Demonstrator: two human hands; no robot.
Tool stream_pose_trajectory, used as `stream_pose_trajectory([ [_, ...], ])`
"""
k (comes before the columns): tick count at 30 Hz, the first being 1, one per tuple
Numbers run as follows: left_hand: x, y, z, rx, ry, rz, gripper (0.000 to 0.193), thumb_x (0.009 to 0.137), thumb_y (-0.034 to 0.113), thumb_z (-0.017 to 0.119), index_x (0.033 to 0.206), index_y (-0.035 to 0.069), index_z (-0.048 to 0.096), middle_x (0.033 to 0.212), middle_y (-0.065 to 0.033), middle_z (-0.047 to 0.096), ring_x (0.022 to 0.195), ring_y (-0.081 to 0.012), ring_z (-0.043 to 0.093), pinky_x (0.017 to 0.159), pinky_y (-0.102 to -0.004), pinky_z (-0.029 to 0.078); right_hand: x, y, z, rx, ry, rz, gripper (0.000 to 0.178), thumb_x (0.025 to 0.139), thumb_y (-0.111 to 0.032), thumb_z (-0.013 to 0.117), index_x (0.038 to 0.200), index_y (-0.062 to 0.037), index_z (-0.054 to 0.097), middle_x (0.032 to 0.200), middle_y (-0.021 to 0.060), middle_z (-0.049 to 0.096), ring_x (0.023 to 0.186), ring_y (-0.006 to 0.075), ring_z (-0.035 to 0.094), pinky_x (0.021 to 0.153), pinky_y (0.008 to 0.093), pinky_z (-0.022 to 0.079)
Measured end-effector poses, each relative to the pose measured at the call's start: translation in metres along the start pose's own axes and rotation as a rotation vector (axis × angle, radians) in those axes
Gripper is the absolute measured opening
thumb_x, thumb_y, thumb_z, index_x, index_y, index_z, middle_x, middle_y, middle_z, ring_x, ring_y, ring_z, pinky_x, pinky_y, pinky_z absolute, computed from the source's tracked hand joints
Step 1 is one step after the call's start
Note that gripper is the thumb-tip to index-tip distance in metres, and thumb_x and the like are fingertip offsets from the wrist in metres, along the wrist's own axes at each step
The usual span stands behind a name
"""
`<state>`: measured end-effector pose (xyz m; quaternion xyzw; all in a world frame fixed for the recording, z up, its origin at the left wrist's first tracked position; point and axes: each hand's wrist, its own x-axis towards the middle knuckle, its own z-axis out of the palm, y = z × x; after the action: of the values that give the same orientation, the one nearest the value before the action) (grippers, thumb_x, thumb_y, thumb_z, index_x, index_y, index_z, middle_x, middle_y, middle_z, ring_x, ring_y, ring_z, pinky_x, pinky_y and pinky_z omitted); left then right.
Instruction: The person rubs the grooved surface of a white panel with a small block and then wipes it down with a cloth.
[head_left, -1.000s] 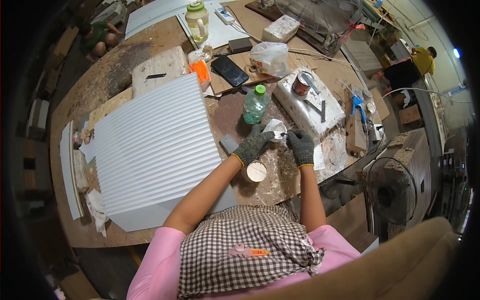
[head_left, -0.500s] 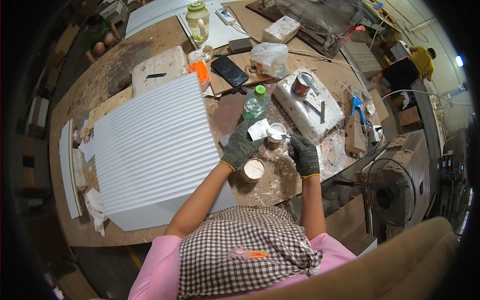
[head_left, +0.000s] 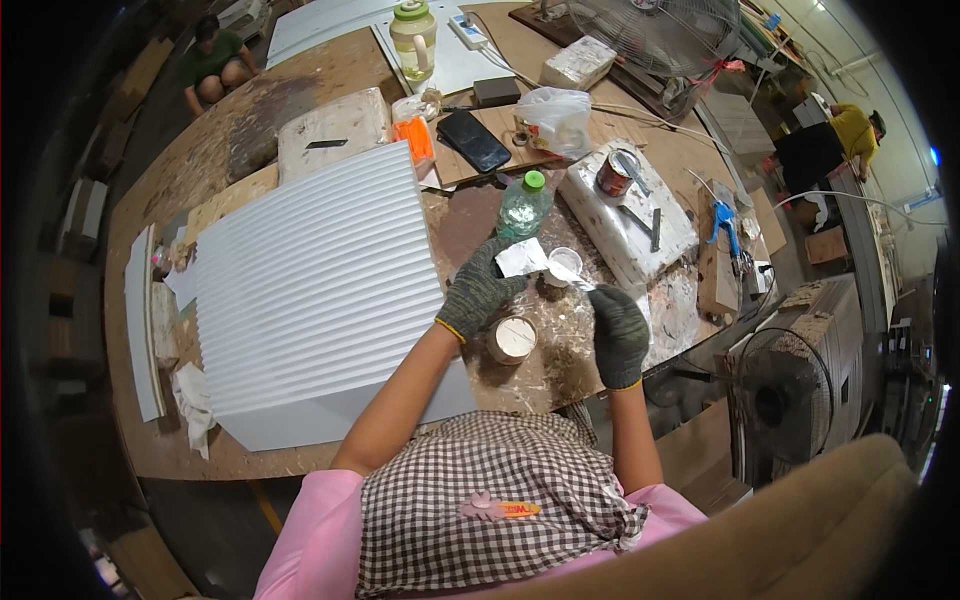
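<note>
My left hand point(head_left: 482, 290), in a dark knitted glove, is closed around a white flat piece point(head_left: 521, 258) that juts out past the fingers. My right hand point(head_left: 618, 335), gloved alike, is closed on a thin putty knife point(head_left: 577, 282) whose blade carries white paste; its handle is mostly hidden in the fist. The blade points left at a small clear cup point(head_left: 565, 262) with white inside, just beyond it. Nearer to me stands a round tub point(head_left: 513, 340) of whitish filler. A green-capped clear bottle point(head_left: 525, 205) is just past my left hand.
Left of my forearm lies a large white ribbed panel point(head_left: 320, 290). A wrapped white block point(head_left: 635, 215) bears a red-brown can point(head_left: 617, 173) and black strips. Farther back are a phone point(head_left: 473, 140), a plastic bag point(head_left: 555, 122) and a fan point(head_left: 650, 40). Two people are beyond the table.
My right hand has moved slightly right and toward me, drawing the knife back from the left hand's white piece. The whole view has shifted a little.
</note>
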<state>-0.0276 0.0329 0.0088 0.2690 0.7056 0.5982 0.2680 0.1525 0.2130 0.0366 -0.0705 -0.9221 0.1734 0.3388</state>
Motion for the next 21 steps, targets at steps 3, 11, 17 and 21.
stream_pose_trajectory([
  [3, -0.003, -0.002, -0.001, -0.048, 0.0, 0.026, 0.068, 0.083, 0.016, 0.08, 0.142, 0.002, 0.049, 0.132, -0.0104, 0.061, 0.121, -0.0198, 0.059, 0.105, -0.0339, 0.047, -0.006, 0.002, 0.007, 0.704, 0.12, 0.737, 0.012, 0.095, -0.004, 0.068, 0.106, -0.0016, 0.068, 0.091, 0.0084, 0.072, 0.075, 0.0139, 0.068, 0.068, 0.0263, 0.056],
  [11, -0.008, -0.004, 0.007, -0.162, -0.051, 0.099, 0.078, 0.078, 0.005, 0.081, 0.145, 0.003, 0.042, 0.135, -0.0104, 0.057, 0.123, -0.0209, 0.056, 0.107, -0.0347, 0.046, 0.007, 0.007, 0.038, 1.083, -0.034, 1.042, 0.022, 0.098, -0.011, 0.065, 0.115, 0.0032, 0.061, 0.086, 0.0101, 0.069, 0.066, 0.0141, 0.064, 0.056, 0.0267, 0.051],
  [17, -0.012, -0.002, -0.004, -0.197, -0.054, 0.039, 0.08, 0.08, 0.011, 0.082, 0.148, 0.004, 0.04, 0.141, -0.0105, 0.054, 0.128, -0.0207, 0.053, 0.109, -0.0357, 0.044, 0.004, -0.003, 0.026, 1.18, -0.074, 1.09, 0.019, 0.099, -0.01, 0.064, 0.113, 0.0014, 0.061, 0.086, 0.0106, 0.069, 0.065, 0.0134, 0.063, 0.056, 0.0256, 0.051],
  [21, -0.014, -0.002, -0.003, -0.207, -0.068, 0.069, 0.08, 0.081, 0.013, 0.082, 0.148, 0.004, 0.04, 0.14, -0.011, 0.055, 0.128, -0.0209, 0.054, 0.109, -0.036, 0.044, 0.005, 0.0, 0.043, 1.029, 0.057, 0.982, 0.017, 0.099, -0.007, 0.064, 0.112, 0.0028, 0.061, 0.088, 0.0104, 0.07, 0.066, 0.0129, 0.064, 0.057, 0.0258, 0.052],
])
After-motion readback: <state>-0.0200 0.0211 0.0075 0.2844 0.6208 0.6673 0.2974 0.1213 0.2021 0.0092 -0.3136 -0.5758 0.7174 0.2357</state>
